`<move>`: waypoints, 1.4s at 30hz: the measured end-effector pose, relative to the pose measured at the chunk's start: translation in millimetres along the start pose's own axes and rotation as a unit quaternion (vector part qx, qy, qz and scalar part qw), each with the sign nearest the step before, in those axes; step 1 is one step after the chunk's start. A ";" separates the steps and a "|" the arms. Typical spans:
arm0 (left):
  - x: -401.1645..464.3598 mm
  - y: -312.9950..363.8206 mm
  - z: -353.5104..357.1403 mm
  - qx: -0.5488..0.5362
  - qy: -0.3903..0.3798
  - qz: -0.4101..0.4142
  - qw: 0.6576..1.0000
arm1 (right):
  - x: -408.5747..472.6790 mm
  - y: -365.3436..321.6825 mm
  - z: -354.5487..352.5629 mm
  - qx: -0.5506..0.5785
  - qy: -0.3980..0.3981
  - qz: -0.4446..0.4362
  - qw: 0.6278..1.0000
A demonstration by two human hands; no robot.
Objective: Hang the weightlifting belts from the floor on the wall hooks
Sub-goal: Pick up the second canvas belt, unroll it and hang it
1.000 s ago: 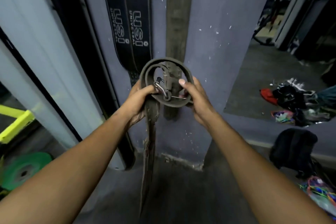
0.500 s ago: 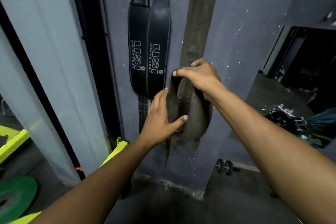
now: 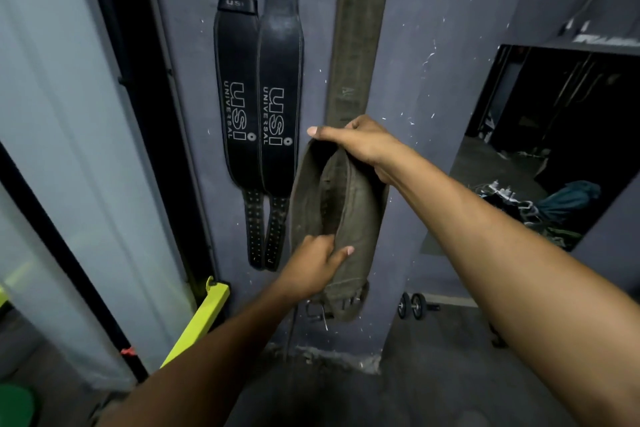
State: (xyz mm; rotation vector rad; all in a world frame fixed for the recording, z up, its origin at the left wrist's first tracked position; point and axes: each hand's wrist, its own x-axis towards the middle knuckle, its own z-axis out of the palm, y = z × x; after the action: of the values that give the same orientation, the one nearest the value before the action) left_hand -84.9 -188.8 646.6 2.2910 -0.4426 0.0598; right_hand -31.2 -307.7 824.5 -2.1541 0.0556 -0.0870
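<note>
A worn olive-brown weightlifting belt (image 3: pixel 356 218), rolled into a loop, is held up in front of the grey wall (image 3: pixel 436 87). My right hand (image 3: pixel 363 146) grips the top of the loop. My left hand (image 3: pixel 315 267) pinches its lower part, fingers tucked inside the roll and thumb across the front. The metal buckle (image 3: pixel 320 314) dangles at the bottom. Two black USI belts (image 3: pixel 259 107) hang on the wall to the left. A long brown belt (image 3: pixel 356 28) hangs straight down behind the rolled one. The hooks are out of view.
A tall mirror (image 3: pixel 561 135) on the right reflects clothes on the floor. A small dumbbell (image 3: pixel 414 305) lies by the wall base. A yellow-green frame bar (image 3: pixel 201 319) and a green weight plate (image 3: pixel 15 406) sit at lower left, beside a pale panel and black post.
The rolled belt rose from waist height and turned edge-on. My right hand shifted to its top, my left hand slid from the flat side down to pinch its lower part.
</note>
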 end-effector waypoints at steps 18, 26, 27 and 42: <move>5.6 10.4 -69.3 -0.541 0.112 -0.173 0.815 | -35.1 125.4 34.8 -0.082 -0.059 -0.231 0.968; 2.2 29.8 -99.7 -0.560 0.055 -0.285 0.776 | -55.4 96.2 11.6 -0.130 -0.035 -0.498 0.857; 3.1 32.2 -103.0 -0.567 0.045 -0.278 0.774 | -56.1 94.3 9.2 -0.142 -0.031 -0.520 0.842; -24.5 55.0 -122.9 -0.100 0.250 0.065 0.961 | -36.5 55.8 7.2 0.194 0.027 -0.241 0.951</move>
State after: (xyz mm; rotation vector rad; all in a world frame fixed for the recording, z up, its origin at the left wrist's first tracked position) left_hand -114.6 -128.1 765.6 1.9521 -0.3124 0.6179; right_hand -67.3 -329.9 772.5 -1.7296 -0.4262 -0.4058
